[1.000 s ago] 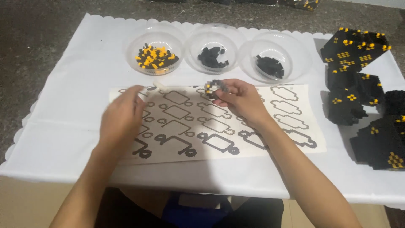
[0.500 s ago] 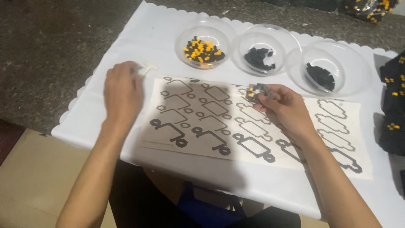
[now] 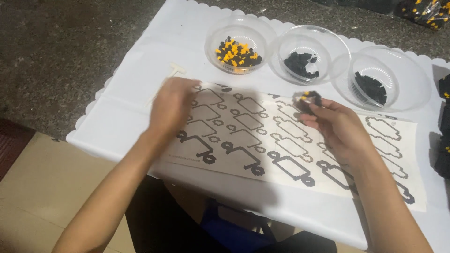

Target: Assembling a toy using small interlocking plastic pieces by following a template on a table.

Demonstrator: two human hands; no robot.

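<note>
Right hand point(image 3: 340, 129) pinches a small black-and-yellow block model point(image 3: 307, 100) in its fingertips, above the printed pattern sheet point(image 3: 262, 140). Left hand point(image 3: 172, 105) loosely curled, holding nothing visible, near a pale tool point(image 3: 174, 71). Judged: mid-assembly; adding a piece calls for steadying the model.

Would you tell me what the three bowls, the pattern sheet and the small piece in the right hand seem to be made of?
The three bowls look like thin clear plastic: glossy, with the cloth showing through. The pattern sheet looks like matte printed paper, lying flat. The small piece in the right hand seems to be black and yellow plastic bricks, though it is blurred.
</note>
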